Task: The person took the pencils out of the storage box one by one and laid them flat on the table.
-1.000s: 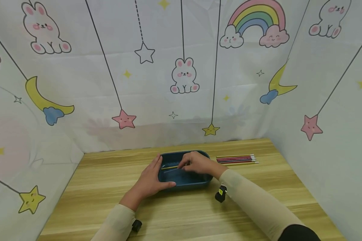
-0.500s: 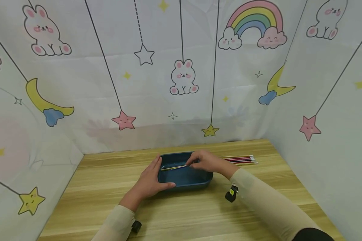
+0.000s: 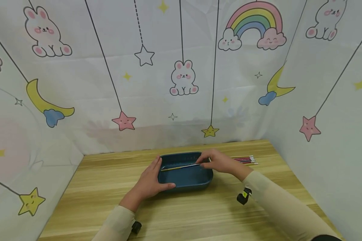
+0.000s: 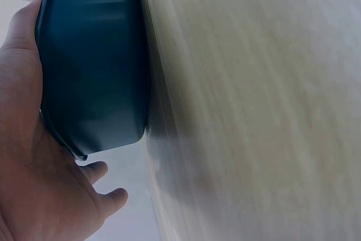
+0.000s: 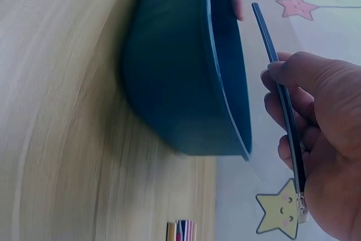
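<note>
A dark blue rectangular box [image 3: 184, 179] stands on the table. My left hand [image 3: 149, 180] rests spread against its left end, thumb along the front rim and fingers straight at the far side. Over the box's right part, my right hand [image 3: 220, 162] pinches a dark pencil [image 5: 289, 122] between thumb and fingers. The pencil's white eraser end lies by the palm in the right wrist view, its other end pointing away. Inside the box shows a yellow pencil [image 3: 169, 169], slanting from the left end and overlapping the held pencil's tip in the head view.
Several red, dark and yellow striped pencils [image 3: 244, 160] with white eraser ends lie side by side right of the box, partly behind my right hand. A printed white cloth [image 3: 151, 134] encloses the wooden table [image 3: 175, 214] at the back and sides.
My right hand has moved right and slightly up from inside the box, drawing the dark pencil with it, so more of that pencil shows. The left hand stays on the box.
</note>
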The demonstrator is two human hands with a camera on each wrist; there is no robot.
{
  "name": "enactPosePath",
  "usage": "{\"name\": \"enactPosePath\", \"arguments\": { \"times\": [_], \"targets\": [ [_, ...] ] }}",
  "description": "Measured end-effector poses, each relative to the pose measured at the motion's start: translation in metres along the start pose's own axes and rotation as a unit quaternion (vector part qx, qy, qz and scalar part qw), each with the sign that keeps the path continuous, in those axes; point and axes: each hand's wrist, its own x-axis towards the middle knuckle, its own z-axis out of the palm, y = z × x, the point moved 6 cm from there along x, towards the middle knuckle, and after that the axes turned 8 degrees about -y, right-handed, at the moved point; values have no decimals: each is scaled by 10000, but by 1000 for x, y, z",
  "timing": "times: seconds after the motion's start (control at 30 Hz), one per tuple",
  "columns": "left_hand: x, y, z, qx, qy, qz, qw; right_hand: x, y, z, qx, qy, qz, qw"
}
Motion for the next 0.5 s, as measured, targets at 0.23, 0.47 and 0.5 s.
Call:
{"name": "enactPosePath", "arguments": {
  "times": [0.23,0.47,0.5],
  "targets": [
    [0,0,0,-36,2,11,10000,-18,3,-12,155,158,227,9995],
    [-1,0,0,-15,-5,23,10000,-31,8,-24,323,150,86,9993],
    [0,0,0,-15,-6,29,10000,-33,9,-26,350,160,24,9993]
  ]
}}
